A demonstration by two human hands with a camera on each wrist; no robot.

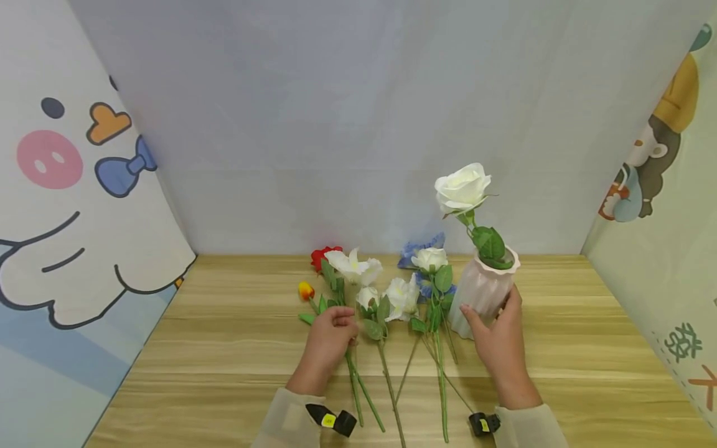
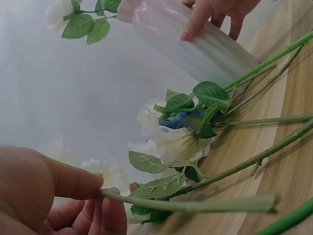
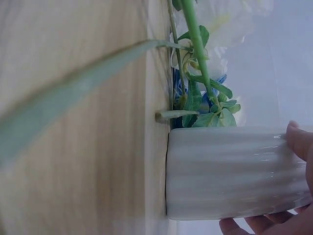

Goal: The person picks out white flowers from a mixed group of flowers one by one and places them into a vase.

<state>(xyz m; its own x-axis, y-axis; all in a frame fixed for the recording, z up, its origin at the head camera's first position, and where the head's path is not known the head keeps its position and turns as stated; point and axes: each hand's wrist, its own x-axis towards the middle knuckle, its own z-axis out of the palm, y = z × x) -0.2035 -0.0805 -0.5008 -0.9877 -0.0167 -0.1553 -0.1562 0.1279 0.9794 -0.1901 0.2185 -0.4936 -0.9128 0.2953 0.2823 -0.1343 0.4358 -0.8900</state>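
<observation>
My left hand (image 1: 332,336) pinches the thin stem (image 2: 195,204) of a white open-petalled flower (image 1: 350,266) between thumb and fingers. In the left wrist view the stem's cut end points right, over the other stems. With my right hand (image 1: 504,342) I grip the side of a pale pink ribbed vase (image 1: 480,292) with a wavy rim. Its base meets the tabletop in the right wrist view (image 3: 230,171). A large white rose (image 1: 462,188) with green leaves stands in the vase, leaning left; its lower stem is hidden inside.
Between the hands lie several artificial flowers: a red one (image 1: 325,256), an orange-yellow tulip (image 1: 305,290), a white bud (image 1: 367,297), a white rose (image 1: 430,259) and blue blooms (image 1: 421,250). Their stems point toward me across the wooden table (image 1: 224,348). A grey backdrop (image 1: 336,124) rises behind.
</observation>
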